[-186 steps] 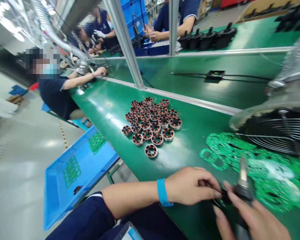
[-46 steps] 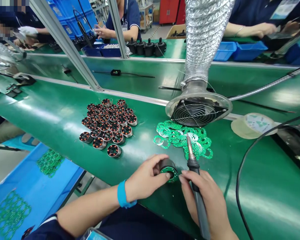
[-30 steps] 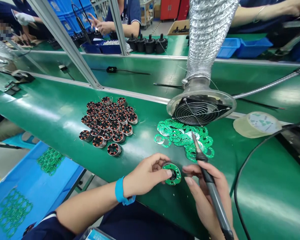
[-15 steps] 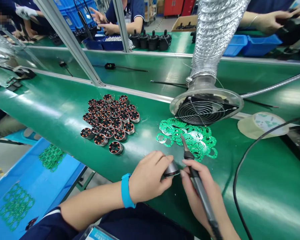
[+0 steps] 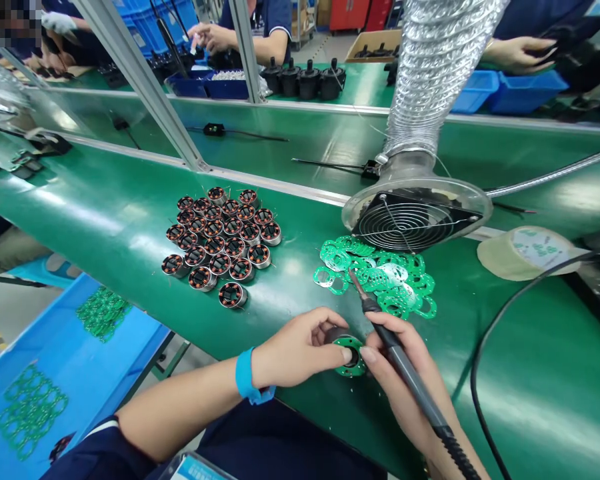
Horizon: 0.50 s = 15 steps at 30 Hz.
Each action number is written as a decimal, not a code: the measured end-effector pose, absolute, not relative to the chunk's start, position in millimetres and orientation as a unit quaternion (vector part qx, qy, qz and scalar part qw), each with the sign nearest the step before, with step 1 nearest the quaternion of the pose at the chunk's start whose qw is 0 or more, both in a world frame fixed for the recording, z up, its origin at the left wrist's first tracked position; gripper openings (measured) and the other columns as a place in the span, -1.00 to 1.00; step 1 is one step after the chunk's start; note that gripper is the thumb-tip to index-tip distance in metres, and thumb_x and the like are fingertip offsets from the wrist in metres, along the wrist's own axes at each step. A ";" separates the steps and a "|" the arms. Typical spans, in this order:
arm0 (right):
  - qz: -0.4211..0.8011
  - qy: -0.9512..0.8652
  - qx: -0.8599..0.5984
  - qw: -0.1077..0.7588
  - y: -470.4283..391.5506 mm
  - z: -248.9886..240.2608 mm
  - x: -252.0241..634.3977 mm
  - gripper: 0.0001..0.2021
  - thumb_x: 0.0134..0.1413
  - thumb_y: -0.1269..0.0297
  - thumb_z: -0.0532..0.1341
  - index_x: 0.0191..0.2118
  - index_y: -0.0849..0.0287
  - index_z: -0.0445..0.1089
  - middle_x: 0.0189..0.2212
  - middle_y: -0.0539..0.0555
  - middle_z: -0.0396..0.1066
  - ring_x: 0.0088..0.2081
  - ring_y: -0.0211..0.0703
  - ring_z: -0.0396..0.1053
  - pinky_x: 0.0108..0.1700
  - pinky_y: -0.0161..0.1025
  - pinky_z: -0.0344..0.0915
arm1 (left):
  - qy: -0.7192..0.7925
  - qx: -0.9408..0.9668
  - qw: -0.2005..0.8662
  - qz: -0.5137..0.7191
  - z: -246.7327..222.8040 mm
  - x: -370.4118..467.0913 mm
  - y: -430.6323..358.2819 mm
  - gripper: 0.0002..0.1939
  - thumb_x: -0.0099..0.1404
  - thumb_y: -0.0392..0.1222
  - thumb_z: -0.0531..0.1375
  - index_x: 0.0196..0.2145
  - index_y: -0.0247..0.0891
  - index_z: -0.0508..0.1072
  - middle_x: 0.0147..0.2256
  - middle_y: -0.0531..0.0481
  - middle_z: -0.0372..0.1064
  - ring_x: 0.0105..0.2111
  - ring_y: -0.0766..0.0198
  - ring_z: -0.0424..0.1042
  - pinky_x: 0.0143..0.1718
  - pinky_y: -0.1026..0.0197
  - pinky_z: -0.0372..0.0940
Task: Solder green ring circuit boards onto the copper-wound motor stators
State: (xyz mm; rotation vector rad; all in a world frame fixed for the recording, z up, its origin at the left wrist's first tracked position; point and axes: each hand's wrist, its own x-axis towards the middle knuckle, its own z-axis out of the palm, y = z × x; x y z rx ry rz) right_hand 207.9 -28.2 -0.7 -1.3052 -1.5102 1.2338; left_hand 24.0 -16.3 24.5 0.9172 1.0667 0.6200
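My left hand point(image 5: 307, 350), a blue band on its wrist, grips a motor stator point(image 5: 336, 335) tilted so that a green ring-shaped circuit board point(image 5: 349, 368) on its end faces me. The left thumb presses at the ring's inner edge. In my right hand point(image 5: 405, 373) is a soldering iron point(image 5: 397, 357), its tip pointing up and away, over the near left side of the loose ring boards. The right thumb and fingertips touch or nearly touch the board's right edge. Loose green ring boards point(image 5: 395, 280) lie piled beyond my hands.
Several copper-wound stators point(image 5: 220, 240) stand grouped left of centre. A fan on a foil duct point(image 5: 415, 220) overhangs the boards. A tape roll point(image 5: 525, 253) and black cable point(image 5: 480, 373) lie right. A blue bin point(image 5: 145, 353) holds ring boards at lower left. Co-workers sit across the bench.
My left hand has turned the stator, so its green ring board now faces me, and the thumb has moved onto it. The soldering iron's tip has shifted slightly left.
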 end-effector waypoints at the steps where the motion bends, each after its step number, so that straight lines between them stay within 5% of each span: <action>1: 0.480 -0.594 -0.511 0.394 -31.3 -1.8 207.8 -0.66 0.15 0.07 0.26 0.02 0.02 0.35 -0.51 -0.09 0.32 -0.57 -0.31 0.32 -0.53 -0.37 0.34 | 0.469 0.395 0.733 0.295 23.8 23.7 -15.2 -0.68 0.09 -0.22 0.31 -0.19 -0.27 0.35 -0.36 0.09 0.30 -0.35 0.35 0.28 -0.30 0.25 0.20; 7: 0.360 -0.668 -0.513 0.402 -46.5 -2.0 204.3 -0.70 0.25 0.12 0.19 0.07 -0.02 0.33 -0.47 -0.07 0.36 -0.53 -0.30 0.36 -0.46 -0.36 0.37 | 0.461 0.348 0.762 0.292 26.6 23.3 -9.1 -0.67 0.08 -0.22 0.35 -0.21 -0.30 0.37 -0.40 0.12 0.32 -0.44 0.42 0.28 -0.39 0.30 0.17; 12: 0.181 -0.753 -0.465 0.428 -41.6 -3.5 202.0 -0.51 0.14 0.13 0.30 0.16 0.05 0.25 -0.12 0.16 0.49 -0.14 -0.01 0.49 -0.14 -0.09 0.46 | 0.456 0.300 0.782 0.302 26.4 29.2 -10.4 -0.58 0.08 -0.09 0.38 -0.20 -0.27 0.32 -0.40 0.12 0.31 -0.45 0.40 0.32 -0.41 0.28 0.26; 15: 0.171 -0.777 -0.451 0.405 -36.9 -3.7 198.9 -0.58 0.17 0.25 0.26 0.13 0.05 0.25 -0.08 0.18 0.50 -0.13 0.00 0.50 -0.17 -0.08 0.46 | 0.435 0.235 0.810 0.316 25.8 31.1 -12.6 -0.53 0.04 -0.03 0.43 -0.25 -0.28 0.30 -0.36 0.10 0.34 -0.39 0.40 0.37 -0.32 0.26 0.31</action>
